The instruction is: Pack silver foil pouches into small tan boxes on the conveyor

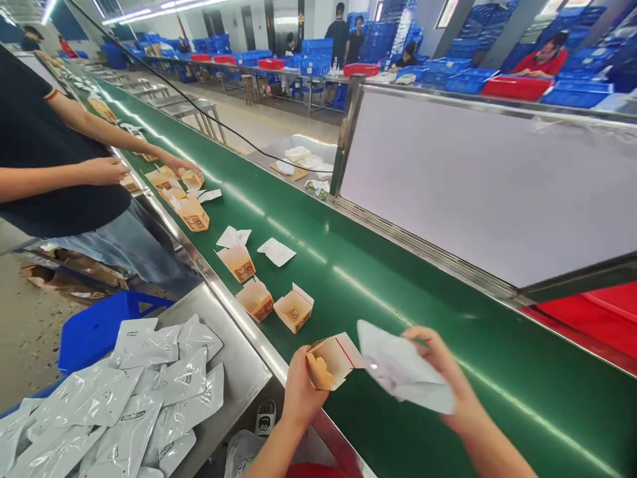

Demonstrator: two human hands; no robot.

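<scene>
My left hand [302,392] grips a small tan cardboard box [332,364] whose top stands open, a flap with a red strip facing right. In my right hand [440,365] is a white sachet [403,368], slightly blurred, held over the green belt just right of that box. Beyond my left hand, two more open boxes [294,309] stand close together on the belt. Farther along, another open box [235,261] has a white sachet sticking out of it, and a loose sachet [277,252] lies flat beside it.
Many white sachets [144,392] are heaped on a metal side table [239,362] at left. A co-worker [64,146] reaches over more boxes farther up the green conveyor belt [348,292]. A white panel [478,179] in a metal frame borders the belt's far side.
</scene>
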